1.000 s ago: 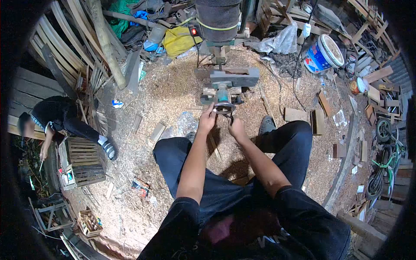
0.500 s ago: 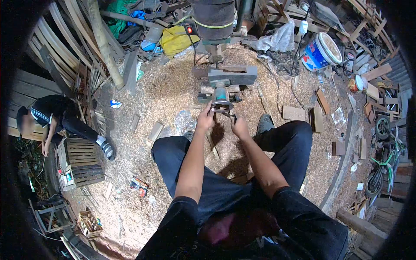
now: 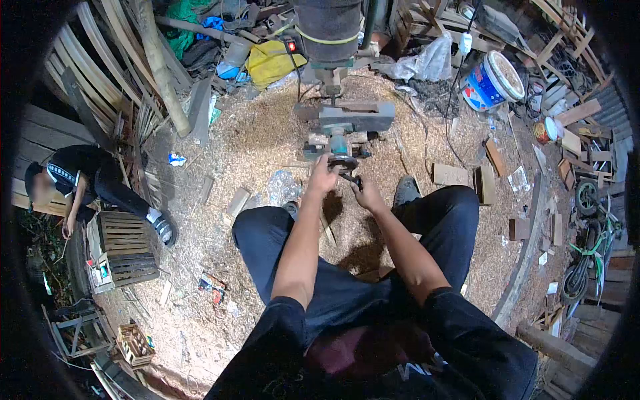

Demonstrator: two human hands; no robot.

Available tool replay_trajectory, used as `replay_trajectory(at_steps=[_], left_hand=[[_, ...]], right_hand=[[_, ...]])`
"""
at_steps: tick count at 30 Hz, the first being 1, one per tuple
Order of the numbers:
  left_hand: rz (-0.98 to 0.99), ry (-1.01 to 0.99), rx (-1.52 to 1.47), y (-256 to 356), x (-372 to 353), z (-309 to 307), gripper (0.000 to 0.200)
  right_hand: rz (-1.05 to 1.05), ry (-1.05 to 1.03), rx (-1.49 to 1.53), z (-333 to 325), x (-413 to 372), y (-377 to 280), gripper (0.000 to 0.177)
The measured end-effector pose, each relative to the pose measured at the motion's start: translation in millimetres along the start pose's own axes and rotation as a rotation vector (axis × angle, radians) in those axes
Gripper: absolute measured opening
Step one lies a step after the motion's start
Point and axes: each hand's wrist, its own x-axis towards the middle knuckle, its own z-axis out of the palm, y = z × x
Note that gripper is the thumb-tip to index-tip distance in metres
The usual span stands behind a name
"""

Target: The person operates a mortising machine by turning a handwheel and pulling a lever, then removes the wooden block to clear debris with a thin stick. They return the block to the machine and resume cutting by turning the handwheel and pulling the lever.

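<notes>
A dark round handwheel (image 3: 345, 160) faces me at the front of a bench machine's green-and-metal slide (image 3: 339, 141). My left hand (image 3: 323, 176) is closed on the wheel's left rim. To its right, my right hand (image 3: 367, 195) wraps round the dark crank handle (image 3: 357, 181) at the wheel's lower right. Beyond the wheel, a long grey clamp block (image 3: 359, 118) lies crosswise under the machine's spindle (image 3: 333, 87). Above it hangs the big dark cylindrical machine body (image 3: 327, 33) with a yellow band round it.
Wood shavings (image 3: 260, 133) cover the floor. At left another person (image 3: 80, 173) sits bent beside a slatted wooden crate (image 3: 130, 247). A white-and-blue bucket (image 3: 483, 87), wood offcuts (image 3: 451, 175) and a small green bike (image 3: 590, 250) are on the right. A cable (image 3: 450, 110) trails down nearby.
The handwheel has turned a little, and its crank handle has shifted slightly with my right hand. My left hand has moved slightly on the rim.
</notes>
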Motion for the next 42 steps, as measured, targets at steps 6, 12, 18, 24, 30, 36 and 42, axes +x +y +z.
replay_trajectory(at_steps=[6, 12, 18, 24, 30, 36, 42], left_hand=[[0.087, 0.097, 0.026, -14.5, -3.3, 15.5, 0.049], [0.126, 0.155, -0.09, -1.8, -9.5, -0.7, 0.043], [0.431, 0.387, 0.015, 135.6, 48.5, -105.2, 0.042], [0.956, 0.676, 0.114, 307.3, 117.1, -196.1, 0.051], [0.787, 0.53, 0.498, 322.5, 168.5, -196.4, 0.057], [0.782, 0.577, 0.496, 317.3, 160.1, -190.4, 0.06], [0.767, 0.468, 0.352, 296.7, 143.0, -189.2, 0.073]], right_hand=[[0.076, -0.044, -0.026, -12.8, 4.9, -14.4, 0.041], [-0.031, 0.254, 0.003, -12.7, 33.6, -7.9, 0.041], [-0.273, 0.561, 0.229, -178.8, 116.6, -154.3, 0.039], [-0.518, 0.743, 0.603, -364.0, 205.0, -341.3, 0.07], [-0.297, 0.438, 0.409, -441.1, 260.1, -407.1, 0.093], [-0.459, 0.585, 0.482, -396.0, 248.5, -390.5, 0.073], [-0.58, 0.389, 0.881, -367.6, 178.6, -363.0, 0.058]])
